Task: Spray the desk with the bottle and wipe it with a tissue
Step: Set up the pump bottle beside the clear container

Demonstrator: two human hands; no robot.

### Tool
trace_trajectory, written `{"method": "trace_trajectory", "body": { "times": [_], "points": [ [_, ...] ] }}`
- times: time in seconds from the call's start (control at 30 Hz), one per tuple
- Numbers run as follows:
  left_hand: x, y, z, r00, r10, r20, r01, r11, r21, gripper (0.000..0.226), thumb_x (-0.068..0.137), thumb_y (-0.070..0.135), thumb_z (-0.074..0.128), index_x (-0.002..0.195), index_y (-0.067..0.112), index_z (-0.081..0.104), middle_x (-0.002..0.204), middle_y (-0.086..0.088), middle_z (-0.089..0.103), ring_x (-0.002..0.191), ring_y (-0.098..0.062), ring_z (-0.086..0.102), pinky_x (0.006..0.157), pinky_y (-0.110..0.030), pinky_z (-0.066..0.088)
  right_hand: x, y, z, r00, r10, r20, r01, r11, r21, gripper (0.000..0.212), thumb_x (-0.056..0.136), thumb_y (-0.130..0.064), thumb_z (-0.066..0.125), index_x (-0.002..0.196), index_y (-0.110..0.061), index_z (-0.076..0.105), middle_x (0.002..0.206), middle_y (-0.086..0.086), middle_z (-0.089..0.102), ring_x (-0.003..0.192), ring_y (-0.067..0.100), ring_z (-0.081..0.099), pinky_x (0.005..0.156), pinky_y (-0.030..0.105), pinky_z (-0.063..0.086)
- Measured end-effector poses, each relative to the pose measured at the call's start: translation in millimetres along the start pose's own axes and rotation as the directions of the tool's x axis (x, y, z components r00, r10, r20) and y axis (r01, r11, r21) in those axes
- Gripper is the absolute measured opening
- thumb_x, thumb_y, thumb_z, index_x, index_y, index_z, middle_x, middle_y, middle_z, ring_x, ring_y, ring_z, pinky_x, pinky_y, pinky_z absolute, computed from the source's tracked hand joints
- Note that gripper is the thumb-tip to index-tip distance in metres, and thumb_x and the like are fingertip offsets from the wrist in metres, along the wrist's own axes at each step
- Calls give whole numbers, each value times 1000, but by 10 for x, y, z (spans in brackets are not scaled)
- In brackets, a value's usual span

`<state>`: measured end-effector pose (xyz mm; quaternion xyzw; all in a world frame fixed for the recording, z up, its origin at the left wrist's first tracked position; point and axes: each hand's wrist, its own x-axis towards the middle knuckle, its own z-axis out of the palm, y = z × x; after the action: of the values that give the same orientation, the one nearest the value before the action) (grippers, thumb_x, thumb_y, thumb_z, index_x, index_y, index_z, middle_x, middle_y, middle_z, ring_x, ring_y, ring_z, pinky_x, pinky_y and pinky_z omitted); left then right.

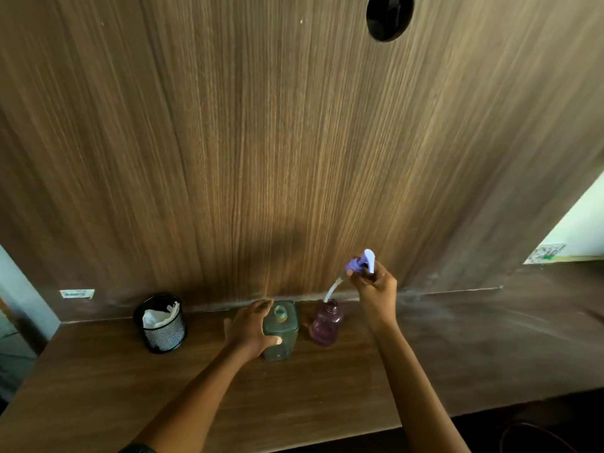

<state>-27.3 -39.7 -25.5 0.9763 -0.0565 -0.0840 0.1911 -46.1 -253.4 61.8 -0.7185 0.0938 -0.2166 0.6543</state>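
A purple see-through spray bottle (326, 325) stands open-necked on the wooden desk (228, 403) near the back wall. My right hand (376, 287) grips its purple and white spray head (361, 263), lifted above the bottle, with the white dip tube (332, 290) still reaching down into the neck. Left of it stands a clear greenish square bottle (283, 335) with no cap. My left hand (253, 328) grips its side, thumb across the front. White tissues (157, 317) sit in a black mesh cup (163, 335) further left.
A wood-grain wall panel (294, 142) rises right behind the desk, with a round black hole (389, 16) high up. The desk's left end meets a pale wall (26, 299). A lower dark ledge (506, 338) extends right. The front edge runs close to me.
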Motion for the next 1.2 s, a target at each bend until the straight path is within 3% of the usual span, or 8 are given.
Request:
{"method": "trace_trajectory", "body": {
  "times": [0.2,0.5,0.6,0.77,0.87,0.97,1.1,1.2],
  "points": [
    [46,37,-18,998,0,-65,2,999,35,86,70,53,70,143,34,29,151,12,31,137,-15,33,106,-37,29,104,193,-153,993,87,-76,-85,996,28,15,83,1,63,98,4,63,84,11,65,80,18,61,73,23,49],
    [32,38,-10,997,-35,-72,37,999,32,90,67,54,72,143,36,27,151,12,32,137,-16,31,105,-38,28,57,484,-24,991,126,34,-119,981,-152,17,76,7,66,86,-6,67,71,-1,66,60,-5,61,57,11,48],
    [28,45,6,996,-40,-79,43,998,44,91,69,52,72,144,36,24,152,13,30,136,-17,30,105,-38,28,95,612,20,983,178,54,-161,961,-225,22,73,6,69,89,-9,68,79,4,70,72,9,65,63,20,50],
    [39,57,0,999,-34,-29,36,998,46,92,71,52,70,146,35,20,154,11,25,139,-18,27,107,-39,26,81,768,122,976,175,126,-105,898,-428,14,78,0,67,89,-9,66,82,5,69,72,11,64,58,13,46],
    [53,54,-27,995,-63,80,77,981,-178,97,67,58,70,146,34,19,156,4,20,143,-24,18,114,-47,22,49,824,135,977,165,135,-82,875,-477,17,81,-1,65,97,-8,65,86,3,68,71,4,60,55,10,43],
    [74,158,-125,992,-65,-105,18,917,-399,90,68,55,72,143,33,29,152,1,30,139,-24,30,110,-48,32,62,855,127,974,160,161,-61,868,-494,17,82,-3,64,98,-7,65,85,1,67,72,2,60,56,10,44],
    [33,655,-111,980,75,-184,-170,795,-582,75,77,22,73,140,36,34,139,5,47,100,-3,56,75,-10,47,97,884,120,974,147,175,-37,856,-515,14,81,-5,66,94,-11,66,81,-1,67,72,4,62,58,10,45],
    [94,1010,122,994,111,13,-71,723,-687,90,76,5,70,146,30,21,144,2,40,118,-10,50,75,-8,49,98,889,104,973,127,191,-10,856,-517,13,78,-2,63,87,-10,67,76,0,68,73,9,63,63,19,47]
  ]
}}
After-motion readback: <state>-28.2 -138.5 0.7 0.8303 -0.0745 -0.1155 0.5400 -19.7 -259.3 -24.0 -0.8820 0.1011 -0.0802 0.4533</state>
